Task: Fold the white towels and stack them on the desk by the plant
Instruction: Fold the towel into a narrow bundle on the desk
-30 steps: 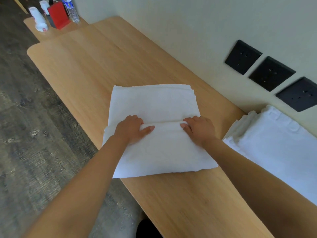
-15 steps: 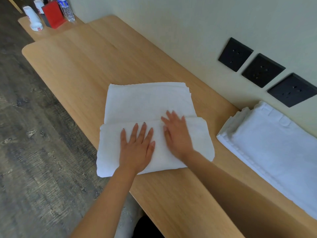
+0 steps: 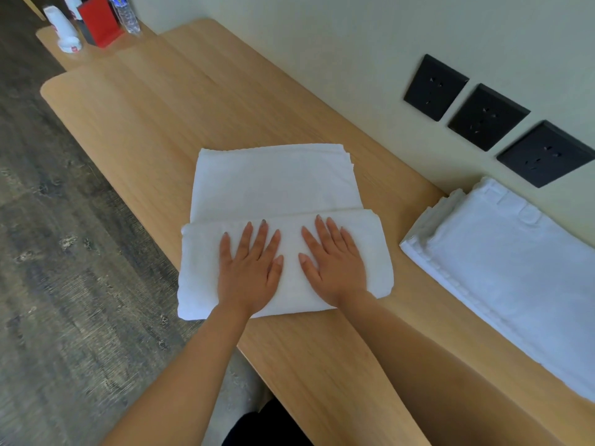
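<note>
At centre frame on the table [image 3: 154, 123], white towel [image 3: 273, 181] half folded, near flap doubled over and pressed flat under left hand [image 3: 249, 268] and right hand [image 3: 335, 265], fingers [image 3: 260, 236] straight, slightly spread, tips just short of the flap's far edge, gripping nothing; other white towels [image 3: 515, 268] at right by the wall.

Head-worn view, steeply down, near desk [image 3: 154, 123]

No legible text in view, blue label on water bottle [image 3: 128, 17] too blurred to read, red mark at base of white cup [image 3: 62, 27] too small to make out.
</note>
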Tool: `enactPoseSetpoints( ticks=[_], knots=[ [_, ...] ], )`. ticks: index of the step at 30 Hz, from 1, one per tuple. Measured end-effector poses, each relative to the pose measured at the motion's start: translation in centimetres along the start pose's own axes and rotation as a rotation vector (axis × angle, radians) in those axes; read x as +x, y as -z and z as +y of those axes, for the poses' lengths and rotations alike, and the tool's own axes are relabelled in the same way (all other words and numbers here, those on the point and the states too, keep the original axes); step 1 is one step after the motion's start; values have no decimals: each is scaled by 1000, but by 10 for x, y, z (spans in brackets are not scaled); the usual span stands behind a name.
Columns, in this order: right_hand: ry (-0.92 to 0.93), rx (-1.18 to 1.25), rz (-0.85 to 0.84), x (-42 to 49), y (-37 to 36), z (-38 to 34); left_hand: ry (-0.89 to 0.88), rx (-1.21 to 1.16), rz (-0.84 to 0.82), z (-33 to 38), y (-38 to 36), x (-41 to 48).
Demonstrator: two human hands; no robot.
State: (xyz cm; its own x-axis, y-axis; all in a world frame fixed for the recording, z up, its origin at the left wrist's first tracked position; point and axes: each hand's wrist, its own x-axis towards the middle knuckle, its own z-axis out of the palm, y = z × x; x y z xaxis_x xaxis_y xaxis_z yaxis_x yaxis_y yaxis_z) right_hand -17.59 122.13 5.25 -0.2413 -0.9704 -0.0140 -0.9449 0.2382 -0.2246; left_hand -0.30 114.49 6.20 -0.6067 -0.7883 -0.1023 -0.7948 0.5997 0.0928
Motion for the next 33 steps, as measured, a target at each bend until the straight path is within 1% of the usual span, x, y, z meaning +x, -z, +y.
enactPoseSetpoints(
  ticks=[5,11,14,21,23,25,27,28,31,33],
  knots=[
    [-94,0,40,-3,4,10,3,0,-12,-1,2,1],
    [-296,16,97,-10,4,15,-25,-9,-36,-5,3,1],
    [-391,-5,75,-14,6,19,-60,-10,-51,-9,5,5],
    [-486,-47,65,-19,4,-5,-210,17,-61,-35,9,29],
    [-414,-22,79,-11,8,-14,-216,30,-58,-36,8,26],
    [-268,15,94,-2,9,-27,-217,39,-46,-35,8,24],
    [-140,-2,56,2,4,-39,-225,31,-46,-35,9,25],
    [-110,-20,52,2,0,-43,-224,28,-50,-36,8,25],
    [-130,-22,56,4,-7,-38,-239,17,-66,-41,8,28],
    [-138,-44,52,3,-6,-34,-229,-64,-61,-48,10,31]
  ],
)
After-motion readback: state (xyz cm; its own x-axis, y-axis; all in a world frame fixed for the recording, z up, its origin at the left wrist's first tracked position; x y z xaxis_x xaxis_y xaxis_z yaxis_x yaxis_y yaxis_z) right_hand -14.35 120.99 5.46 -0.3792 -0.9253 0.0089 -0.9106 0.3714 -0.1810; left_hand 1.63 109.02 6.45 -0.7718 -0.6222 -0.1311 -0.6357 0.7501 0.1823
